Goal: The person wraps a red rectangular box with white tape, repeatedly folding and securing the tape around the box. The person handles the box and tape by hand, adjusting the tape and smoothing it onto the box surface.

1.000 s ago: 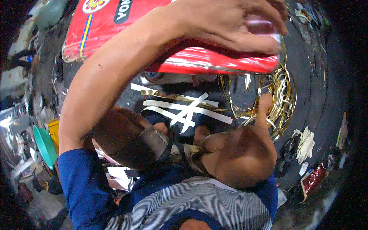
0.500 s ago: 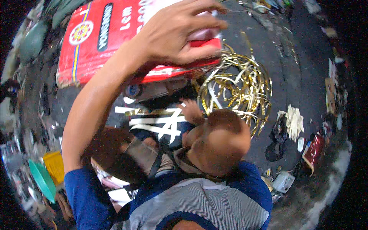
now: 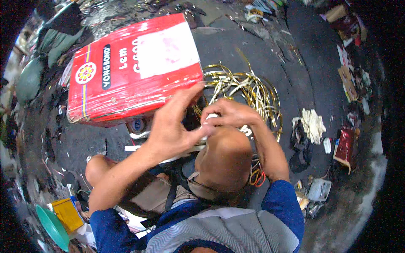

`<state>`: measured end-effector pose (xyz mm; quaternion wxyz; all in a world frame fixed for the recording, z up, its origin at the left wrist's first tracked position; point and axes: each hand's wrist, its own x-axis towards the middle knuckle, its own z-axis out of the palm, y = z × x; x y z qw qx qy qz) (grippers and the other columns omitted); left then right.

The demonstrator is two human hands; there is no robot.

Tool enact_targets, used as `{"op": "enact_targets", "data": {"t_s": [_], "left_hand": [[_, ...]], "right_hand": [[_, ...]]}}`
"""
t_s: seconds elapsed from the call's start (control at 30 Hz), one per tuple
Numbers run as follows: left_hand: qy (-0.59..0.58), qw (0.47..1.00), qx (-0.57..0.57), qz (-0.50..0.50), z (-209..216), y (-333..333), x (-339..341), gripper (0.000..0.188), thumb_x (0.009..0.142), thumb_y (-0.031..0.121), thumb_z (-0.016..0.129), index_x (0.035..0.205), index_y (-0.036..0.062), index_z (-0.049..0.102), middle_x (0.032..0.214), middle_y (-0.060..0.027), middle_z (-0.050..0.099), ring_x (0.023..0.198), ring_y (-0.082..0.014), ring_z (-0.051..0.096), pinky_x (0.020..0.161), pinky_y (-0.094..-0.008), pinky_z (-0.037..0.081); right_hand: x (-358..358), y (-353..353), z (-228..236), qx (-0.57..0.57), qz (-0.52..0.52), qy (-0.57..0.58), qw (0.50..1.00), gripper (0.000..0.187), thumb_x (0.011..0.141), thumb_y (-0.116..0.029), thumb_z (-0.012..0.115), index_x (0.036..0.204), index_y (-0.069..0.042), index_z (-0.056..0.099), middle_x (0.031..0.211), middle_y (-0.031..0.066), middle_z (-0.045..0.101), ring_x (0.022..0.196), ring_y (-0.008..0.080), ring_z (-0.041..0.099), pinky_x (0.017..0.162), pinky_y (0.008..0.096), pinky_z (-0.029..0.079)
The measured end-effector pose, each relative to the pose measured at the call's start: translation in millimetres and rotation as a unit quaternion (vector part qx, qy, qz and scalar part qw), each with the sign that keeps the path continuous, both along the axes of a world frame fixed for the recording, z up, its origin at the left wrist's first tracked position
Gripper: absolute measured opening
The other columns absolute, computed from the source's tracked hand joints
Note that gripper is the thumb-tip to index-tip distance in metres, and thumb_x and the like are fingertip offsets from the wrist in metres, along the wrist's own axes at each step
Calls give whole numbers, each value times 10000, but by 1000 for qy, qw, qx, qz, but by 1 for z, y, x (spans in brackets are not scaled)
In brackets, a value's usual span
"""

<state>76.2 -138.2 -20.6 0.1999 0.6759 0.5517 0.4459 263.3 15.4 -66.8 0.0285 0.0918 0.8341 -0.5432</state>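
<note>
My left hand [image 3: 175, 124] is at the near right corner of a large red carton [image 3: 122, 95], thumb and index finger wide apart. Its thumb reaches toward my right hand [image 3: 230, 113], just beyond my raised knee. The fingers of my right hand are bent and pinch a small white piece [image 3: 212, 117], apparently strip material, mostly hidden by them. Beyond that hand lies a loose tangle of gold and white strips [image 3: 270, 101]. Another white strip [image 3: 133, 148] shows below the carton, partly covered by my left forearm.
A round-ended object [image 3: 137, 125] sits under the carton's near edge. To the right are a pale cloth [image 3: 313, 125], a dark red packet [image 3: 345, 145] and a clear plastic container [image 3: 319, 189]. A green basin [image 3: 51, 225] and a yellow box [image 3: 67, 215] stand at lower left.
My left hand has come down from over the carton toward my right hand. My right hand has risen from beside the white strips to beyond my knee. The view has shifted.
</note>
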Motion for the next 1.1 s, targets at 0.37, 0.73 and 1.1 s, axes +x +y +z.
{"op": "enact_targets", "data": {"t_s": [0.37, 0.73, 1.1], "left_hand": [[-144, 970, -150, 128, 45, -71, -103, 161, 907, 167, 797, 894, 19, 735, 780, 10, 694, 744, -63, 622, 647, -276, 508], [346, 829, 83, 431, 75, -32, -224, 411, 745, 93, 820, 1144, 60, 728, 1160, -184, 696, 1139, -394, 652, 1001, -439, 528], [3, 994, 43, 103, 17, 93, -92, 212, 828, 163, 779, 971, 13, 736, 960, -176, 699, 876, -318, 719, 781, -404, 573]], "right_hand": [[-22, 8, 160, 196, -310, 164, 916, 128, 947, -133, 739, 955, -8, 769, 845, 19, 739, 770, 92, 640, 702, 259, 501], [-111, 26, 115, 264, -306, 81, 911, 351, 806, -178, 784, 1131, -55, 733, 855, 138, 756, 765, 247, 743, 737, 376, 589], [-101, 18, 101, 452, -307, 135, 827, 209, 837, -259, 814, 971, -105, 768, 899, 87, 710, 866, 302, 691, 781, 431, 557]]}}
